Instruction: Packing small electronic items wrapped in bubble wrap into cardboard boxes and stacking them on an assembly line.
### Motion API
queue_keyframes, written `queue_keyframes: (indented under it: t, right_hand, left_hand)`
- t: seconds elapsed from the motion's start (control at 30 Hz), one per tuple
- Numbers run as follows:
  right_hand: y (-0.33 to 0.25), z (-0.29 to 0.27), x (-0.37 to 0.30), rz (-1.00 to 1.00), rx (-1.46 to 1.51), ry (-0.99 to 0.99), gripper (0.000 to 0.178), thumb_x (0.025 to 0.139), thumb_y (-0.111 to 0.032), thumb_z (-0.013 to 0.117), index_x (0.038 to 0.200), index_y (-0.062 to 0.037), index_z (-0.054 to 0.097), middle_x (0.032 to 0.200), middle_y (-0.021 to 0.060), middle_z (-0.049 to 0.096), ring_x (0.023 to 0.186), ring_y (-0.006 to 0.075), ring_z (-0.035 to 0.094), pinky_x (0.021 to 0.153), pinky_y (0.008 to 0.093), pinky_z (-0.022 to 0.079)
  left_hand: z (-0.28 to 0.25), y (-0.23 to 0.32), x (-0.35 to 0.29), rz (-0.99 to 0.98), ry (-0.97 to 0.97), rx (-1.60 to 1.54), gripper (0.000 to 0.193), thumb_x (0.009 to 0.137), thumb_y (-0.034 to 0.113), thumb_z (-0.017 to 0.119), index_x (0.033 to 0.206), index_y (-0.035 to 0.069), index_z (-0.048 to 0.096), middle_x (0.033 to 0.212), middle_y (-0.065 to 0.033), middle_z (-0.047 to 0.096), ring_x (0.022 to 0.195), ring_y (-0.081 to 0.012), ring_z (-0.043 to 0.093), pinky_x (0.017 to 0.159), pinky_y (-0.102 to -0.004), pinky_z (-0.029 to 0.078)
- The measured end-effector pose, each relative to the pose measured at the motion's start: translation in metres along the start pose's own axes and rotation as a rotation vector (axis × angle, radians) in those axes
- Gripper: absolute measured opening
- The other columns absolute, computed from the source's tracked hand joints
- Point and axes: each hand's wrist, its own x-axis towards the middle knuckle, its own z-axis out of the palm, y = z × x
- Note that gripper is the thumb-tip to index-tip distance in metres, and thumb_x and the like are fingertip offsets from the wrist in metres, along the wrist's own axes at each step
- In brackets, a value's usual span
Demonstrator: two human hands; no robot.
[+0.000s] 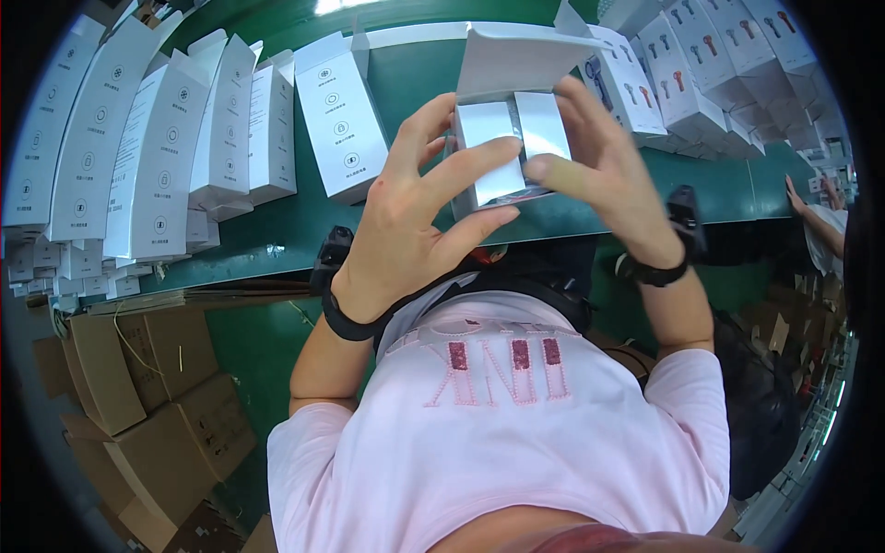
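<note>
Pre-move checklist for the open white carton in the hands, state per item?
1. Left hand gripping the small white cardboard carton: ok, fingers wrap its front.
2. Right hand supporting the carton's far side: ok, thumb on the front edge.
3. Top lid flap open: ok, it stands up behind the opening.
4. Two white inner flaps folded down: ok, they lie side by side over the opening.
5. Contents seated inside: cannot tell, the flaps hide them.
6. Green table space ahead: not ok, rows of white printed boxes stand close around.
</note>
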Motion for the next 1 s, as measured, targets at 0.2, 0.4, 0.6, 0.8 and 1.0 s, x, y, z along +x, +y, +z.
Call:
queue_keyframes:
  t: [0.2, 0.4, 0.6, 0.8, 1.0]
  right_hand:
    - [0.012, -0.010, 0.029, -0.515, -0.125, -0.134, 0.068, 0.077, -0.018, 0.080, 0.136, -0.0038, 0.050, 0.134, 0.0127, 0.055, 0.124, 0.0253, 0.051, 0.105, 0.0370, 0.038]
    - [0.007, -0.012, 0.015, -0.790, -0.595, -0.131, 0.045, 0.082, -0.028, 0.075, 0.117, -0.0011, 0.066, 0.124, 0.0202, 0.062, 0.122, 0.0423, 0.052, 0.100, 0.0476, 0.042]
    - [-0.019, -0.019, 0.011, -0.824, -0.820, -0.275, 0.035, 0.080, -0.007, 0.069, 0.115, -0.0053, 0.068, 0.121, 0.0208, 0.063, 0.119, 0.0446, 0.055, 0.096, 0.0481, 0.047]
    - [-0.020, -0.016, 0.011, -0.798, -0.874, -0.277, 0.036, 0.081, -0.003, 0.066, 0.116, -0.0066, 0.067, 0.126, 0.0193, 0.061, 0.121, 0.0447, 0.054, 0.098, 0.0501, 0.046]
    - [-0.016, -0.016, -0.009, -0.691, -0.980, -0.281, 0.037, 0.092, -0.025, 0.055, 0.124, -0.0101, 0.064, 0.140, 0.0184, 0.050, 0.133, 0.0458, 0.040, 0.108, 0.0567, 0.030]
  left_hand:
    - [0.001, -0.011, 0.000, 0.017, 0.052, -0.131, 0.049, 0.069, 0.015, 0.083, 0.115, 0.008, 0.067, 0.131, -0.0170, 0.046, 0.110, -0.0325, 0.057, 0.095, -0.0427, 0.049]
    - [0.016, -0.021, -0.008, -0.093, 0.153, -0.387, 0.066, 0.069, 0.013, 0.085, 0.126, 0.004, 0.052, 0.138, -0.0206, 0.049, 0.123, -0.0271, 0.054, 0.101, -0.0390, 0.043]
    - [0.016, -0.026, -0.009, -0.087, 0.171, -0.552, 0.081, 0.064, 0.010, 0.089, 0.131, 0.009, 0.042, 0.140, -0.0165, 0.048, 0.129, -0.0252, 0.048, 0.106, -0.0389, 0.039]
    - [0.014, -0.027, -0.008, -0.078, 0.147, -0.508, 0.074, 0.067, 0.009, 0.087, 0.131, 0.009, 0.048, 0.140, -0.0176, 0.048, 0.127, -0.0249, 0.050, 0.106, -0.0398, 0.039]
    - [0.016, -0.027, 0.000, 0.052, 0.146, -0.462, 0.050, 0.067, 0.007, 0.085, 0.112, 0.003, 0.064, 0.140, -0.0241, 0.047, 0.126, -0.0320, 0.050, 0.106, -0.0416, 0.038]
